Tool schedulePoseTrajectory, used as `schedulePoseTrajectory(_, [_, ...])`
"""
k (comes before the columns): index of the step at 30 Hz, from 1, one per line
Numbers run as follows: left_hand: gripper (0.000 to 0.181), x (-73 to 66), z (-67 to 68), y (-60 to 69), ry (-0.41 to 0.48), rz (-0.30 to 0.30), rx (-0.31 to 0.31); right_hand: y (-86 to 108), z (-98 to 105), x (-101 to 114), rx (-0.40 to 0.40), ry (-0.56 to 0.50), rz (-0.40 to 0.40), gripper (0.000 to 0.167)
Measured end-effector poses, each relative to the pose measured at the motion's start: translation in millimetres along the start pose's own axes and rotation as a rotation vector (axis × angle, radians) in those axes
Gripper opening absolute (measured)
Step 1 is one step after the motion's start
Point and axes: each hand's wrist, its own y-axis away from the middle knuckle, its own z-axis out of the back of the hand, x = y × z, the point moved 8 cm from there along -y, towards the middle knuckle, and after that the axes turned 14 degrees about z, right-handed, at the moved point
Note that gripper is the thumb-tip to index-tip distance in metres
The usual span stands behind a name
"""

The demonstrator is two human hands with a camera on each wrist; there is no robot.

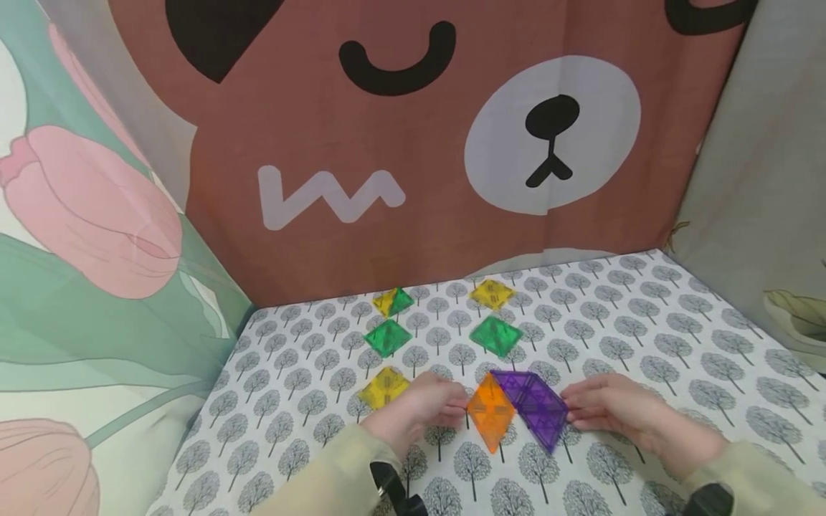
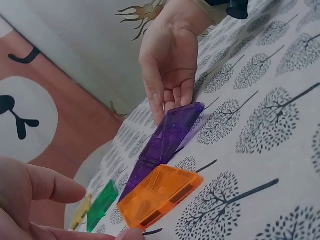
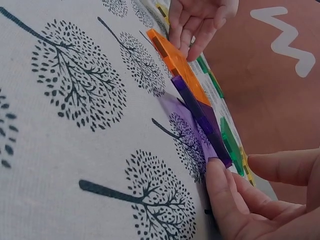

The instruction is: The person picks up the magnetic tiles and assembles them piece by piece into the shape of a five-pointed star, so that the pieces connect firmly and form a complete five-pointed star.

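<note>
An orange diamond of magnetic tiles point(image 1: 492, 412) stands in front of me, its top corner meeting a joined set of purple magnetic tiles point(image 1: 534, 405). At the orange diamond's left corner, my left hand point(image 1: 422, 408) touches with its fingertips, thumb held apart in the left wrist view. My right hand point(image 1: 622, 412) has its fingertips against the purple tiles' right corner; its thumb stays off them in the right wrist view. The purple edge point(image 3: 202, 122) looks raised off the cloth, with a purple tint beneath it.
Behind lie two green diamonds point(image 1: 387, 337) point(image 1: 495, 335), two yellow ones point(image 1: 384, 388) point(image 1: 492, 294) and a yellow-green one point(image 1: 392, 302). A tree-print cloth point(image 1: 310, 373) covers the table. A bear-print curtain point(image 1: 361, 265) hangs at the back, with more fabric at both sides.
</note>
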Motion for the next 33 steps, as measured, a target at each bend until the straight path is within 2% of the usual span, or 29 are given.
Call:
schedulePoseTrajectory(4, [0.043,3.0,0.9,-2.4,0.048,0.027,-0.004,-1.4,-1.0,-0.5,0.003,-0.019,-0.004,0.041])
schedulePoseTrajectory(9, [0.034,5.5,-1.3,-6.5,0.062,0.024,0.000,-1.9,-0.8,0.2,-0.009,-0.031,-0.012,0.041])
schedulePoseTrajectory(15, [0.016,2.8,-5.2,-9.6,-0.106,-0.034,-0.089,-2.6,-3.2,0.6,-0.011,0.013,0.005,0.039])
schedulePoseTrajectory(20, [0.007,5.4,-7.3,-14.0,-0.185,-0.022,-0.149,-3.9,-4.0,-1.1,-0.046,0.095,-0.002,0.039])
schedulePoseTrajectory(26, [0.007,10.5,-11.7,-17.9,-0.103,-0.016,-0.124,-0.9,-3.1,0.3,-0.127,0.201,-0.035,0.040])
schedulePoseTrajectory(33, [0.007,14.1,-15.8,-16.6,-0.067,0.008,-0.110,0.6,-4.8,2.0,-0.130,0.339,-0.040,0.045])
